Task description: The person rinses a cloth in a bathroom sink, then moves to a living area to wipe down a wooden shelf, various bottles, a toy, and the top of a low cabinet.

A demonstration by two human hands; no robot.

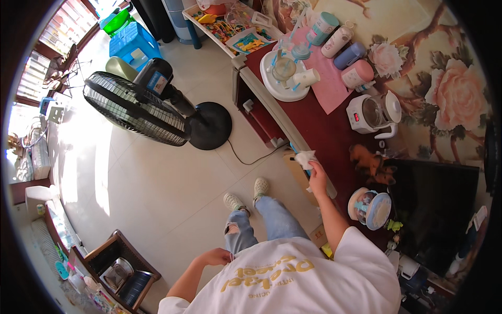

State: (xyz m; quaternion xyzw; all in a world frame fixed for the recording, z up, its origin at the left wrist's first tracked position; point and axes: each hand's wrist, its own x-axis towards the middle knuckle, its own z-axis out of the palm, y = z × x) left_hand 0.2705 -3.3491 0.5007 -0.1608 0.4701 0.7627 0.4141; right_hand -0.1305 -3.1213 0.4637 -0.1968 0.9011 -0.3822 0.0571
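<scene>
My right hand (318,179) pinches a crumpled white tissue (305,159) at the pale front edge of a long dark-red cabinet top (310,121). Below that edge, something blue and a tan panel (300,176) show beside the hand. My left hand (215,257) hangs at the hem of my white T-shirt (270,274); its fingertips are partly hidden, so I cannot tell whether they grip anything. On the cabinet near my right hand are a brown animal figurine (372,163), a round pastel ornament (369,208) and a dark flat screen (431,208).
A black fan (137,108) lies across the tiled floor to the left, its cord (251,163) running towards the cabinet. A white electric kettle (372,114), a bottle drying rack (284,74) and several canisters (323,29) stand farther back. A wooden chair (117,271) is at lower left.
</scene>
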